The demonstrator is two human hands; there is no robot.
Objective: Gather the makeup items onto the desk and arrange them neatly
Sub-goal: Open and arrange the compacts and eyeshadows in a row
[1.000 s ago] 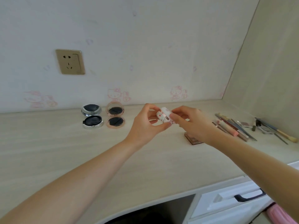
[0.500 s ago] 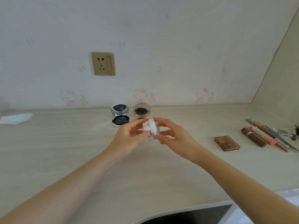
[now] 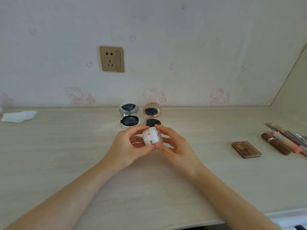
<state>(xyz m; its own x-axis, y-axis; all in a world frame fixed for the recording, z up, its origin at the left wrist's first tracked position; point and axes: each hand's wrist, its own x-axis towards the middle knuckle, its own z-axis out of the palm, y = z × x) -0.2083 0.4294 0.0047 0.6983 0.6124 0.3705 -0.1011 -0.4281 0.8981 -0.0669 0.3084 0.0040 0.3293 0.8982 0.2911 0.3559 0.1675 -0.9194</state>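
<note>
Above the middle of the pale wooden desk point(image 3: 66, 163), a person is holding a small floral compact point(image 3: 152, 136) up on edge. The left hand point(image 3: 127, 146) and right hand point(image 3: 176, 146) are each pinching its rim with curled fingertips, seemingly to open it like the two open compacts point(image 3: 140, 116) standing just behind.

left arm – reaches in from lower left, forearm bare | left hand point(image 3: 127, 146) – fingers curled, thumb and fingertips pinching the compact point(image 3: 152, 136) | right hand point(image 3: 176, 147) – mirrors it, gripping the compact's other side
</note>
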